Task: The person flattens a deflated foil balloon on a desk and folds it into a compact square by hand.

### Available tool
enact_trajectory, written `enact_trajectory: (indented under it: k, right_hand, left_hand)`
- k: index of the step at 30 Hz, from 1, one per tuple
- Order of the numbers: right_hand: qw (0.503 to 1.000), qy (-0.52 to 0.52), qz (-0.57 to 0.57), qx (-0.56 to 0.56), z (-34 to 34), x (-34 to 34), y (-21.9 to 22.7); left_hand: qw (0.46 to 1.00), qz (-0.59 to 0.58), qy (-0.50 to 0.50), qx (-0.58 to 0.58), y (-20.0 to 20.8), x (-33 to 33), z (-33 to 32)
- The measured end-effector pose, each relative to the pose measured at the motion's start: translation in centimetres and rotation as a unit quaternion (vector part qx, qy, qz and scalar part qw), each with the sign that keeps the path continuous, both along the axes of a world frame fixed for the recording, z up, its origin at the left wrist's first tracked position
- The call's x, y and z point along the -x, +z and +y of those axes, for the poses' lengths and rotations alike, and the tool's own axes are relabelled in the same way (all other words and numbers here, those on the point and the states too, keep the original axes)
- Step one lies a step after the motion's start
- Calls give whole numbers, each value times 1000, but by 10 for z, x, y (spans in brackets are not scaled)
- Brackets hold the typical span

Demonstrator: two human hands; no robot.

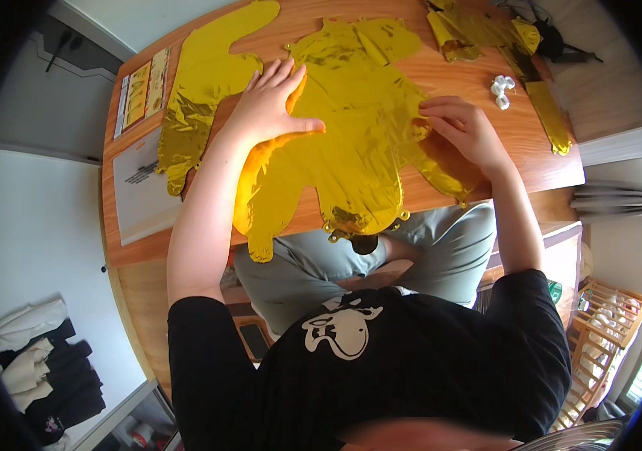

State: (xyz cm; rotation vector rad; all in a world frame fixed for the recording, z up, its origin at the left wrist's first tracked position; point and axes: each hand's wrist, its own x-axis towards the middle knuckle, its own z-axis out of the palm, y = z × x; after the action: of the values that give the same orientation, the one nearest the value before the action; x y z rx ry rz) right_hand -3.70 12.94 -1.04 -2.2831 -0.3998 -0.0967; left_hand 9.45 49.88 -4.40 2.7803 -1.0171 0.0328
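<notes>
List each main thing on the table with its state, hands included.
Middle foil: flat, creased, overhanging the table
Left foil: flat, lower end wrinkled
Right foil: creased
Card: flat
Sleeve: flat
White cluster: bunched
Left hand: spread on middle foil
Right hand: bent over middle foil, grip unclear

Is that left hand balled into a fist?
No, the left hand is spread open over the gold foil, its thumb pointing away from the palm.

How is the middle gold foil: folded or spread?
Spread: the gold foil lies mostly flat, wrinkled, across the table, a lower lobe overhanging its near edge.
</notes>
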Motion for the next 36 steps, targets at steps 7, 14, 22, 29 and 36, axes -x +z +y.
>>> enact_trajectory:
  k: [7,14,22,29,36]
  right_hand:
    - [979,-90,151,-107,0,-75,27]
    - [954,-242,156,85,20,-188,19]
    - [925,-217,258,-177,20,-212,10]
    - [887,-273,192,-319,45,-203,19]
    - [907,-157,198,-336,105,-182,21]
  left_hand:
    - [1000,24,2,-5,7,2,-3]
    - [999,33,1,12,11,5,-4]
    - [999,39,14,-22,19,12,-2]
    - [1000,17,5,3,11,7,1]
    - [1000,14,1,2,13,8,-2]
